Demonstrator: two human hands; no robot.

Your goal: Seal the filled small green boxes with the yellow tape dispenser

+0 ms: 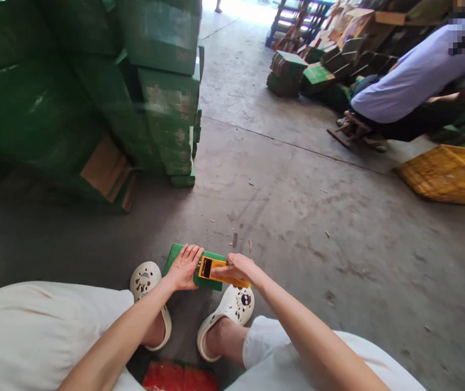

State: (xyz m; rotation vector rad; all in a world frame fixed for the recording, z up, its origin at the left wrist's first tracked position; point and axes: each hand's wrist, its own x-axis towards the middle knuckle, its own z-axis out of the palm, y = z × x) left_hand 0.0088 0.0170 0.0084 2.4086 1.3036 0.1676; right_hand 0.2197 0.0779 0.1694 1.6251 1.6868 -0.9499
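Note:
A small green box (213, 284) lies flat between my feet. My left hand (187, 266) rests on its top with the fingers stretched out, pressing the left part of it. My right hand (238, 267) is closed around a yellow handheld device (218, 270) with a dark rectangular window near its front end. The device lies over the right part of the box, its window end towards my left hand. Part of its body is hidden under my right fingers, so its exact kind is unclear.
Stacked green cartons (167, 108) rise on the left. A red surface (179, 376) shows below me. To the right, a person in a light shirt (412, 76) sits low near a yellow basket (448, 174). Green boxes (289, 68) and pallets (293, 21) stand further back on the concrete floor.

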